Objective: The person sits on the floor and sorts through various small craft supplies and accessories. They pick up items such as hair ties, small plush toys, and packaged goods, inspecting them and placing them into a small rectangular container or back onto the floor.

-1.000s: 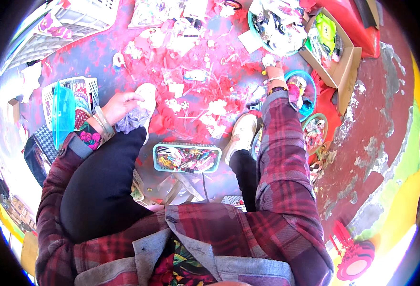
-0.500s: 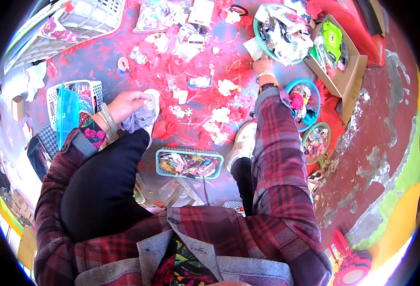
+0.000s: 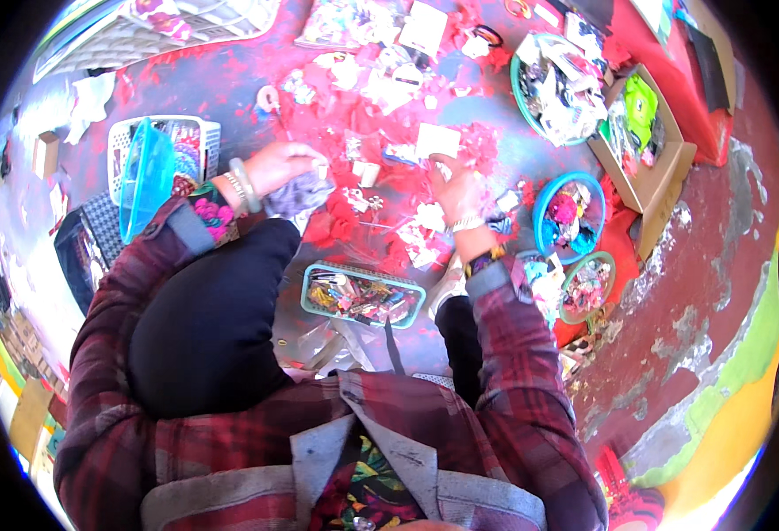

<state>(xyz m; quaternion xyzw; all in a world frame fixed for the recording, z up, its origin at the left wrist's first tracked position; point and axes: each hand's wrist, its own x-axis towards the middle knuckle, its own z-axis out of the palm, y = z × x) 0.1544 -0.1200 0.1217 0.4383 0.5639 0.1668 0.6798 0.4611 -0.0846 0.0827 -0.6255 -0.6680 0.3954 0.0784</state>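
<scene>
My left hand (image 3: 285,168) is closed on a bunched, greyish-purple cloth piece (image 3: 303,193), held above my left knee; its folds hide its exact kind. My right hand (image 3: 460,190) reaches over the middle of the floor, fingers pinching the lower edge of a square white card (image 3: 438,142). Below and between both hands lie red scraps (image 3: 327,226) and small white pieces (image 3: 420,246). Between my legs stands a pale teal rectangular basket (image 3: 308,305) filled with small colourful items.
On the right are a teal round basket of packets (image 3: 517,88), a blue round basket (image 3: 540,217), a green round basket (image 3: 611,281) and an open cardboard box (image 3: 663,181). A white basket (image 3: 212,142) with a blue lid-like piece (image 3: 146,181) stands left; a large white crate (image 3: 221,31) lies far left.
My right hand has drawn back from the teal round basket toward the middle, bringing the white card. My left hand still grips the purple cloth piece. The view has shifted slightly.
</scene>
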